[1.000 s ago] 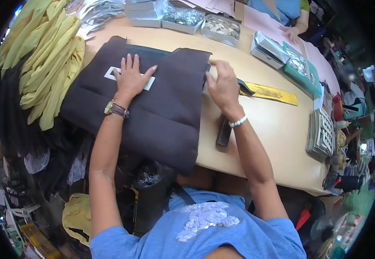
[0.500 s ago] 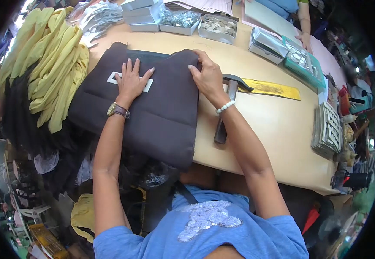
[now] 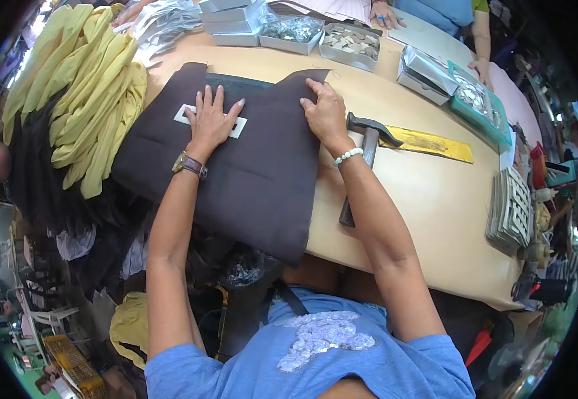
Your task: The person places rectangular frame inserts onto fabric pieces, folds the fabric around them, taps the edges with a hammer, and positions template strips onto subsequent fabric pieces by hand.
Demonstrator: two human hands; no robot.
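Note:
Dark brown fabric [image 3: 255, 186] lies over the left part of the table and hangs past its front edge. My left hand [image 3: 210, 123] lies flat on it with fingers spread, partly over a white rectangular frame [image 3: 237, 128]. Under the fabric's top edge a dark green board [image 3: 239, 85] shows. At the fabric's right edge, near its upper corner, my right hand [image 3: 325, 114] has its fingers bent, thumb and index a little apart, touching the cloth. A hammer [image 3: 371, 143] lies just right of that hand, its head by a yellow strip [image 3: 432, 143].
Yellow cloths [image 3: 96, 100] hang at the left. Open boxes of small pieces [image 3: 350, 44] line the back, with a green tray [image 3: 478, 103] at the right. Stacked cut pieces [image 3: 512, 209] sit at the right edge. A co-worker's hands [image 3: 482, 70] rest across the table.
My right hand has moved from beyond the fabric's right edge onto its upper right part. The corner there was folded in and now lies further out. The co-worker's second hand has come into view.

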